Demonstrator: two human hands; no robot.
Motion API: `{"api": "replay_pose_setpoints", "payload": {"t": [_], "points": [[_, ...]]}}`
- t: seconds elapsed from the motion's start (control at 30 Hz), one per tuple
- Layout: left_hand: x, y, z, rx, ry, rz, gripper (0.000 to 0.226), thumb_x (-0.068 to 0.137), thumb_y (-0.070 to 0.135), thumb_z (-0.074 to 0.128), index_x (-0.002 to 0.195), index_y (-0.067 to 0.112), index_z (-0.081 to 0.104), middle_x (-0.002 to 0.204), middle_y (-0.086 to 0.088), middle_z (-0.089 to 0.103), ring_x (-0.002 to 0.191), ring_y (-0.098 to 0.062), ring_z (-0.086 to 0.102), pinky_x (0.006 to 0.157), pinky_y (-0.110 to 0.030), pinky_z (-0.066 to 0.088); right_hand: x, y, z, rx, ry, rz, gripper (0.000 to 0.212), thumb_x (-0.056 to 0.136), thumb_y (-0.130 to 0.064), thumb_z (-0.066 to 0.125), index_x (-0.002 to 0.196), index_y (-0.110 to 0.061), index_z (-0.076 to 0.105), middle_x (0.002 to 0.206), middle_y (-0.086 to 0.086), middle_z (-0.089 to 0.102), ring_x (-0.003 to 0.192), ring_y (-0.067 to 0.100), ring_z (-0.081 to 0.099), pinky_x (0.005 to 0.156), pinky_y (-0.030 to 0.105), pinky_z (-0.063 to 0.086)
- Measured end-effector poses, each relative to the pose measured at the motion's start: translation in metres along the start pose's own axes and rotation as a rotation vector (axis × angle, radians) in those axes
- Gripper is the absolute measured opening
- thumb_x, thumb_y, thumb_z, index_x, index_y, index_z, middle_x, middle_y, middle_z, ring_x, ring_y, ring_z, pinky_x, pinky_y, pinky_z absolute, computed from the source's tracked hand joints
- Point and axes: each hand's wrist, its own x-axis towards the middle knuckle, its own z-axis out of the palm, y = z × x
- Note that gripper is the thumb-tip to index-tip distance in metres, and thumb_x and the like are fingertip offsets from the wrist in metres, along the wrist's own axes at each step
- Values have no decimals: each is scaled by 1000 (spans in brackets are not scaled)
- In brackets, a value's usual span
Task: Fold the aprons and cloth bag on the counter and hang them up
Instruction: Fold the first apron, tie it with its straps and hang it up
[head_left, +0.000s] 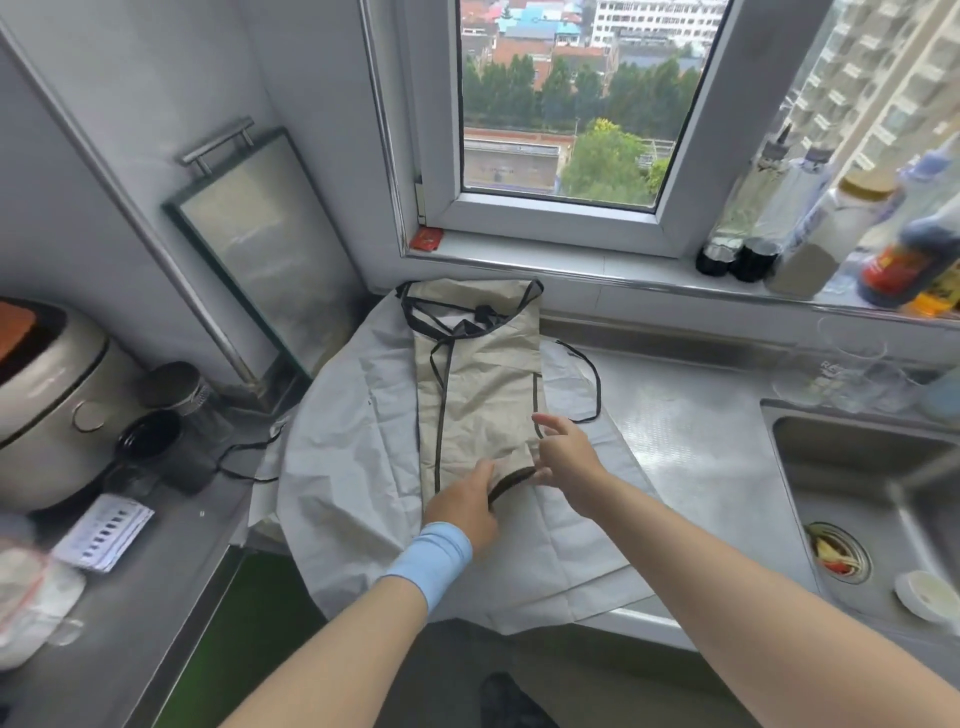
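Observation:
A beige apron (478, 384) with dark trim lies folded into a long strip on the steel counter (691, 436), its top end against the wall under the window. Beneath it spreads a pale grey apron (337, 467) that hangs over the counter's front edge. My left hand (465, 506), with a blue wristband, pinches the beige apron's near hem. My right hand (563, 449) grips the same hem at its right corner, with the forefinger stretched out over the cloth. A thin black strap (597, 389) loops out to the right.
A rice cooker (47, 400) and dark jars (176, 400) stand at the left, with a framed board (265, 244) leaning in the corner. Bottles (810, 223) line the window sill at the right. A sink (872, 499) with food scraps in its drain lies to the right.

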Motion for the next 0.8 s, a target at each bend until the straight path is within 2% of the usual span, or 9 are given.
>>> {"api": "replay_pose_setpoints", "payload": {"t": [0.07, 0.13, 0.23, 0.27, 0.43, 0.5, 0.6, 0.7, 0.8], "points": [[9, 2, -27, 6, -58, -14, 40, 84, 9, 42, 120, 25, 45, 112, -12, 64, 100, -34, 61, 81, -34, 46, 3, -1, -8, -199, -52, -165, 66, 78, 16, 40, 132, -20, 57, 131, -5, 46, 109, 23, 60, 79, 38, 59], [14, 7, -54, 36, -105, 28, 33, 85, 11, 43, 113, 25, 54, 115, -9, 63, 103, -32, 59, 81, -32, 45, 5, 1, -13, -570, -167, -286, 66, 73, 8, 48, 125, -31, 61, 131, -6, 54, 109, 20, 62, 75, 30, 56], [18, 11, -82, 74, -155, 151, 32, 83, 11, 46, 108, 26, 60, 110, -4, 64, 99, -28, 60, 80, -29, 47, 10, -7, -11, -1136, -127, -397, 19, 77, -38, 70, 95, -36, 67, 97, -6, 67, 97, 21, 60, 80, 33, 48], [21, 11, -89, 98, -187, 172, 32, 83, 11, 50, 109, 27, 60, 107, -2, 64, 97, -28, 60, 78, -28, 47, 12, -13, -11, -1208, -89, -408, 21, 77, -47, 69, 92, -31, 70, 94, -5, 68, 98, 20, 57, 85, 34, 46], [31, 1, -111, 599, -536, 59, 40, 88, 15, 64, 127, 13, 57, 125, -8, 62, 108, -28, 63, 85, -31, 49, 21, -24, -34, -1003, -469, 49, 11, 72, -30, 79, 81, -23, 79, 89, -4, 76, 96, 20, 70, 85, 30, 54], [41, -3, -114, 658, -601, 23, 41, 87, 24, 67, 125, 11, 60, 124, -7, 64, 98, -27, 64, 84, -33, 52, 26, -28, -41, -938, -504, 154, 29, 68, -29, 82, 93, -14, 78, 96, 4, 77, 95, 25, 73, 84, 35, 58], [69, -2, -120, 542, -475, 67, 40, 87, 14, 59, 127, 18, 60, 123, -6, 63, 105, -28, 64, 80, -30, 50, 36, -37, -45, -825, -462, 136, 33, 74, -23, 76, 105, -12, 74, 97, 4, 77, 88, 20, 74, 75, 38, 61], [99, 3, -119, 395, -104, 82, 52, 85, 10, 50, 128, 37, 54, 126, -1, 60, 114, -26, 58, 90, -34, 47, 57, -35, -49, -730, -213, 29, 21, 76, -21, 67, 93, -11, 74, 84, 2, 75, 73, 15, 70, 59, 30, 56], [116, 3, -88, 361, 131, 173, 59, 84, 14, 56, 138, 35, 42, 135, 2, 48, 126, -23, 43, 104, -35, 35, 81, -24, -50, -747, -34, -61, 23, 68, -22, 60, 79, -5, 71, 73, 1, 67, 67, 17, 61, 58, 28, 46]]}}
